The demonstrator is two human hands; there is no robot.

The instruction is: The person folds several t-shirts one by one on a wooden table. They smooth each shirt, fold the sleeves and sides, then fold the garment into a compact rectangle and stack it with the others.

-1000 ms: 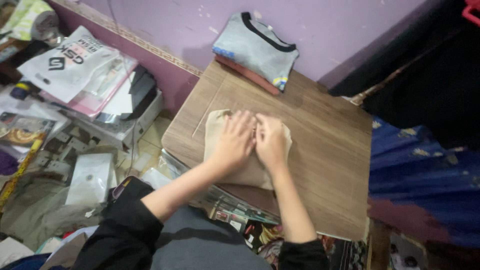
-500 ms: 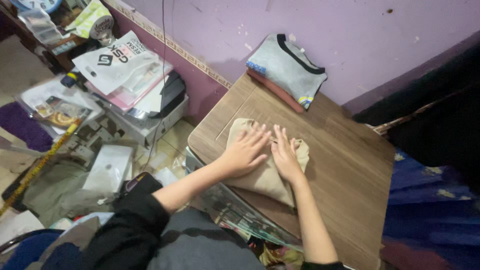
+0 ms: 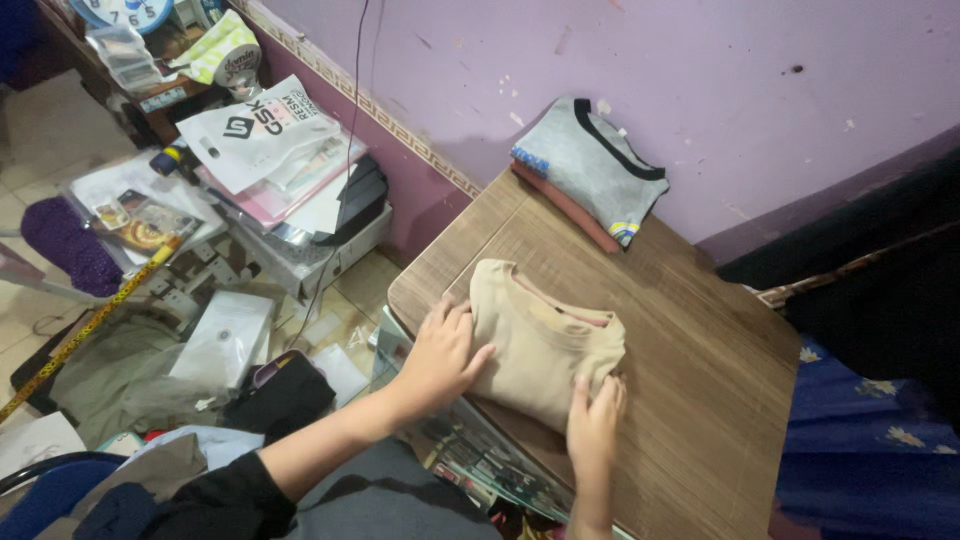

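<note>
Beige shirt [image 3: 540, 345] is folded into a compact rectangle and lies flat on the wooden table [image 3: 690, 370], near the edge closest to the person, neckline facing the wall.

Left hand [image 3: 440, 355]: open palm, fingers spread, pressed against the shirt's left side edge. Not gripping, just flat contact.

Right hand [image 3: 595, 415]: fingers laid flat over the shirt's near right corner, pressing down. Nothing pinched that the view shows; thumb is hidden, so whether it hooks under the fold is unclear.

Handling judgement: soft knit fabric, light, no stiffness of its own. Stacked folds will likely slide apart or sag if lifted from one corner. Not fragile, not slippery on the wood grain. Best hold looks like both hands under the two short sides, palms up, so the folds stay stacked; or thumb on top with fingers under at the thick folded edge, not at the loose neckline.

Around it: a folded grey shirt with black collar [image 3: 590, 165] sits on a folded reddish garment [image 3: 560, 205] at the far table corner against the purple wall [image 3: 650, 70], well apart from the beige one. Floor to the left holds a white plastic bag [image 3: 255, 130], a small white box [image 3: 220, 340] and a yellow tape measure [image 3: 80, 335].
</note>
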